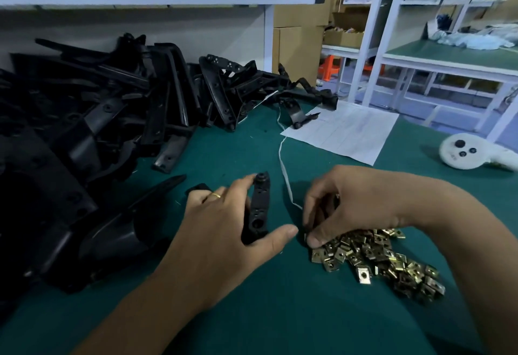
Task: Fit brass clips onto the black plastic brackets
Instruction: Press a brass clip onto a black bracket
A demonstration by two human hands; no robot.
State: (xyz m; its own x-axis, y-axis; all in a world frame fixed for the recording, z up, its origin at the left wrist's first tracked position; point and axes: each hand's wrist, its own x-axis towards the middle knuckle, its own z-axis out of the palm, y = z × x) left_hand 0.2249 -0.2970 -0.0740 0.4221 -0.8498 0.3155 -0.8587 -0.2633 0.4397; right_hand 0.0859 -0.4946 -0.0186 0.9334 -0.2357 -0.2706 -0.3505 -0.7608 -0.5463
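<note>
The left hand [224,222] is gripping a flat, elongated black plastic bracket with round holes [259,208], its fingers [246,183] curling over the bracket's far end and its thumb stretching out along the near end, holding the piece tilted just above the green worktop [252,312]. The right hand [344,203] is sitting just beside it, its fingers bunched together and pinching downward at the near-left edge of a loose heap of small square brass clips [378,259]; whether a clip is actually caught between the fingertips cannot be told. The heap is lying directly on the worktop, under and to the right of that hand. A thin white string [283,164] is trailing across the mat between the two hands and running away toward a white printed paper sheet [344,133] lying flat further back. To the left, a big tangled pile of long black plastic brackets [112,107] is crowding the worktop's left side up to the back wall, with one pointed piece reaching close to the left hand. A bare strip of green mat is lying open in front of both hands toward the near edge. Near the right edge a round white device with dark buttons [462,154] is resting. Beyond the edge, white shelving racks [392,54] are holding brown cardboard boxes [300,46].
</note>
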